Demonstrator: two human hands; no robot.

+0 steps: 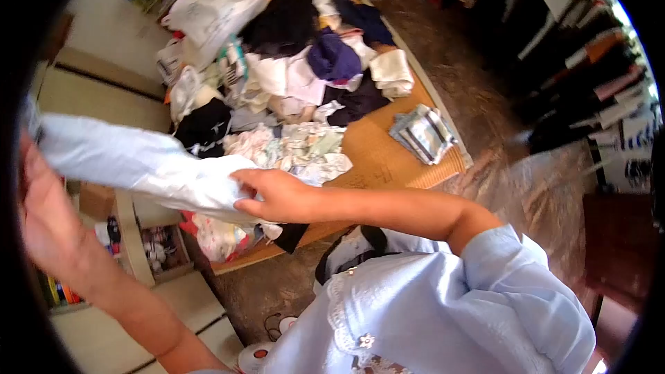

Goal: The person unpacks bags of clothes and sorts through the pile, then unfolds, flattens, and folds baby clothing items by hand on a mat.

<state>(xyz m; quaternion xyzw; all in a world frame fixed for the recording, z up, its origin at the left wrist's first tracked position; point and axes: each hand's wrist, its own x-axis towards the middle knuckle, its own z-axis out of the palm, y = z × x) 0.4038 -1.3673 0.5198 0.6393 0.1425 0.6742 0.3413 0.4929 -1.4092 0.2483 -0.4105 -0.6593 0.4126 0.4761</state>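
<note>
A pale blue and white piece of clothing (149, 159) is stretched sideways in front of me, above the near left edge of the table. My right hand (273, 194) pinches its right end between thumb and fingers. At the far left of the view, my left hand (48, 215) is raised at the other end, its fingertips partly cut off by the dark rim of the picture but closed on the cloth. Behind the cloth lies a big heap of mixed clothes (284, 83). A folded plaid garment (426, 135) rests apart at the table's right corner.
The clothes lie on a low wooden table (377, 149). Pale cabinets (104, 100) stand on the left, with an open compartment of small items (163, 246). Many hanging clothes (589, 48) line the right side. The floor (443, 34) has a brown marbled look.
</note>
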